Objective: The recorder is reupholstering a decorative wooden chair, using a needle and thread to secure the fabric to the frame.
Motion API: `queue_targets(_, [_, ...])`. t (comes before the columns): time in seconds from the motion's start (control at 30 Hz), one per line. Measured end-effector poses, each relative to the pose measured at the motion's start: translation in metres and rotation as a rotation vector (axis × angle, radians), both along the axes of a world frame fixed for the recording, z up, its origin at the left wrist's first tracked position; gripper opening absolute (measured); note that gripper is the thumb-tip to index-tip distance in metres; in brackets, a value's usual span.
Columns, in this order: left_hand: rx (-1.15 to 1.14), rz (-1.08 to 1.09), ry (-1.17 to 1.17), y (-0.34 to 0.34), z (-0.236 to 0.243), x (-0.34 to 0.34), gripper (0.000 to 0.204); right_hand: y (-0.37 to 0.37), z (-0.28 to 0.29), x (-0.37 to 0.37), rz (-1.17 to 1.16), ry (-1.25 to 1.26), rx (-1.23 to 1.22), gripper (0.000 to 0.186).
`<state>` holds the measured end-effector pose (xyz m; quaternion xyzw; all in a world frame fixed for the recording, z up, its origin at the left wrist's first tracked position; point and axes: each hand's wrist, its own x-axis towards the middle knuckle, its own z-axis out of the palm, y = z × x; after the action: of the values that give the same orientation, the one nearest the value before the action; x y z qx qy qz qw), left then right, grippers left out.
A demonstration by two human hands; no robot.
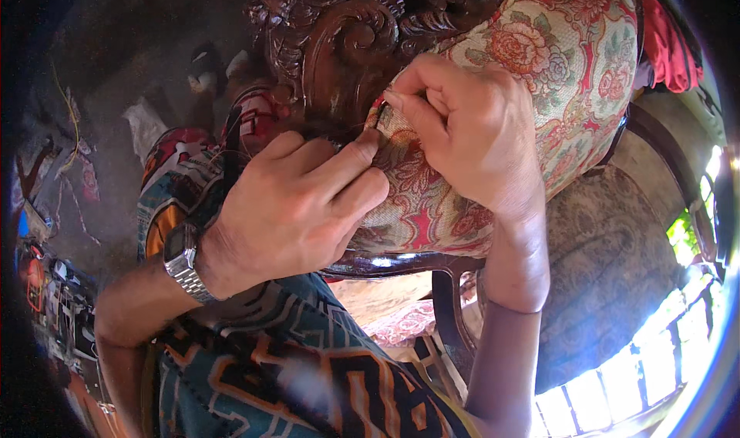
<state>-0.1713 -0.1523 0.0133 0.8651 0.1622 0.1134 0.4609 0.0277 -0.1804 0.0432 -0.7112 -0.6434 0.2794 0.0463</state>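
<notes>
Cream upholstery fabric (532, 68) with red roses and green leaves covers a padded part of a chair, against its dark carved wood frame (351, 37). My right hand (470, 122) is closed, thumb and forefinger pinching the fabric's edge beside the carving. Just below and left of it, my left hand (301, 207) is closed too, its fingertips pressed on the same edge. Between the two hands shows a short red and yellow strip of edging (375, 114). My fingers hide whatever small thing may be in the pinch. A metal watch (183, 261) is on my left wrist.
A second chair with a dark patterned seat (609, 261) stands at the right. Red cloth (671, 45) lies at the upper right. Scraps and a pale plastic piece (145, 122) are on the dark floor at left, with tools or clutter (58, 307) lower down. My patterned clothing (293, 361) fills the bottom.
</notes>
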Motion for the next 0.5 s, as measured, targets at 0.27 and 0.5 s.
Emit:
queue_targets(0.27, [0.079, -0.060, 0.016, 0.001, -0.002, -0.002, 0.014, 0.007, -0.005, 0.012, 0.097, 0.096, -0.012, 0.009])
queue_targets(0.5, [0.110, -0.115, 0.023, 0.002, -0.003, -0.003, 0.014, 0.017, -0.008, 0.019, 0.188, 0.205, -0.023, 0.009])
